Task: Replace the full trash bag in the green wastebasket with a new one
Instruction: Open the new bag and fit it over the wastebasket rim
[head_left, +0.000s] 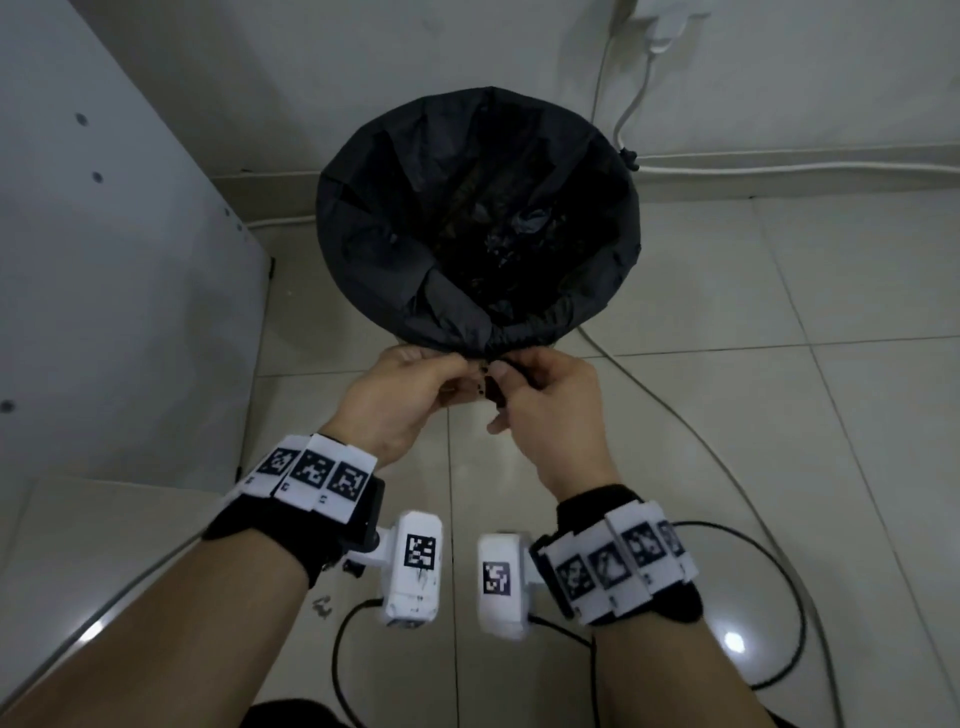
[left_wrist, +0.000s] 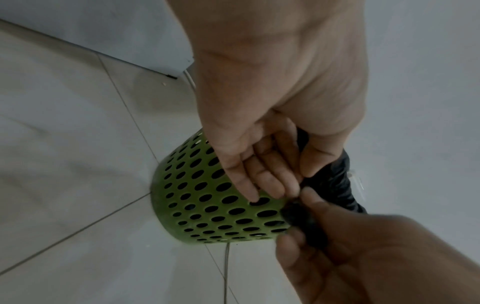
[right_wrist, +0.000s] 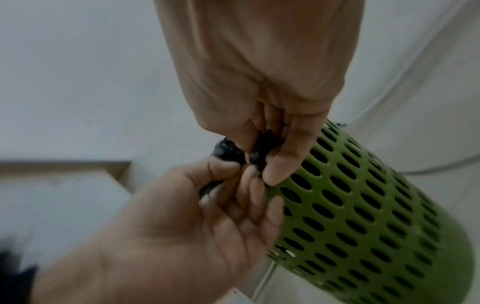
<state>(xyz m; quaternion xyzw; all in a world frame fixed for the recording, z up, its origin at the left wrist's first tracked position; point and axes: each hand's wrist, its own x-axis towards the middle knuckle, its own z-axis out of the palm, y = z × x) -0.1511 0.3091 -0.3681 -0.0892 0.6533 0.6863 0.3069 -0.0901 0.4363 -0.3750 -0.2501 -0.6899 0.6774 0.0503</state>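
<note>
A black trash bag (head_left: 478, 218) lines the wastebasket, with its edge folded down over the rim. The basket's green perforated wall (left_wrist: 207, 205) (right_wrist: 363, 205) shows only in the wrist views. At the near rim the bag's edge is gathered into a small knotted tail (head_left: 491, 374) (right_wrist: 265, 148). My left hand (head_left: 457, 371) pinches the gathered bag edge (left_wrist: 335, 189) between thumb and fingers. My right hand (head_left: 511, 374) pinches the knotted tail (left_wrist: 301, 218) just beside it. Both hands touch each other at the rim.
A white cabinet panel (head_left: 104, 260) stands close on the left. A pale cable (head_left: 701, 452) runs from a wall plug (head_left: 665, 31) across the tiled floor past the basket's right side. A black cable (head_left: 779, 649) loops near my right wrist.
</note>
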